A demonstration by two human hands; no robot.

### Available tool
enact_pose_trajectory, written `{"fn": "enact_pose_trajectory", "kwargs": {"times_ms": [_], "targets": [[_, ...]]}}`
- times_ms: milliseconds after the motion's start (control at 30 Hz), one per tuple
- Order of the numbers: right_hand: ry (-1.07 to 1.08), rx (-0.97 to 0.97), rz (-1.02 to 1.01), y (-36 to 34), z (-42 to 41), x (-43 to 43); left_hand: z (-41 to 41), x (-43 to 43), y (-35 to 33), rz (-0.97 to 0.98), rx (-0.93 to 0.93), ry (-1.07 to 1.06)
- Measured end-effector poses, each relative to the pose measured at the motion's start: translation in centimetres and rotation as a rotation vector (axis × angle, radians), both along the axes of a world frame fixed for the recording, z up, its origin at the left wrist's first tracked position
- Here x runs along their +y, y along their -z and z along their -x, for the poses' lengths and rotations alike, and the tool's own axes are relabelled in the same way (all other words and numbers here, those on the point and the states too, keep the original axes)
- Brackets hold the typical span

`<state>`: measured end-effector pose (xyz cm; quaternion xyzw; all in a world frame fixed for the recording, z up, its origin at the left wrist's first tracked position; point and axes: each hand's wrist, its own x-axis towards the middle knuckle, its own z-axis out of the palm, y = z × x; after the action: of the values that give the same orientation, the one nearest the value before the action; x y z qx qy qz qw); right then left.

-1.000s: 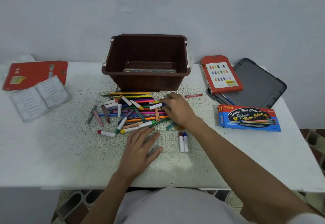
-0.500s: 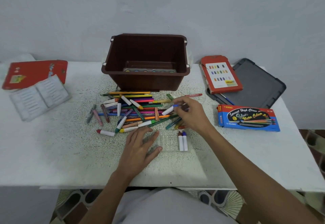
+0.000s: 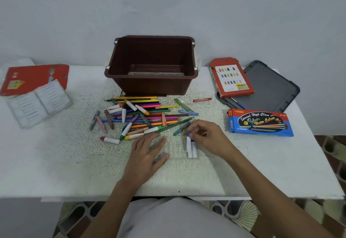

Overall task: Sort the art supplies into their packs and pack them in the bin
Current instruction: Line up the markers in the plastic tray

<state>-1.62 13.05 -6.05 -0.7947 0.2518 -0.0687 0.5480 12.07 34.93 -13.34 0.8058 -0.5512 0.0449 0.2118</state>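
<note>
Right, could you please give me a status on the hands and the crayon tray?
Left grip flat on clear tray. Right grip pinches blue crayon at tray's right end, beside seated crayons. Loose pile behind tray, nothing blocking.

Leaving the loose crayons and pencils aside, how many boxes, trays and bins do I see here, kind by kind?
Red packs: 2
Blue water-colour box: 1
Plastic trays: 2, white and clear
Brown bin: 1
Clear case inside the bin: 1
Grey lid: 1
Total: 8
</note>
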Motion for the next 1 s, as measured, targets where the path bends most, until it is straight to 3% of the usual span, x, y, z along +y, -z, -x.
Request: {"fn": "enact_pose_trajectory", "kwargs": {"times_ms": [267, 600, 1000], "targets": [[-0.016, 0.046, 0.143, 0.3, -0.3, 1.8, 0.0, 0.0, -0.2, -0.014, -0.011, -0.002], [-0.083, 0.064, 0.566, 2.4, 0.8, 3.9, 0.0, 0.0, -0.2, -0.043, -0.026, -0.005], [-0.001, -0.024, 0.710, 3.5, 2.5, 4.4, 0.2, 0.0, -0.2, -0.003, 0.015, -0.018]]}}
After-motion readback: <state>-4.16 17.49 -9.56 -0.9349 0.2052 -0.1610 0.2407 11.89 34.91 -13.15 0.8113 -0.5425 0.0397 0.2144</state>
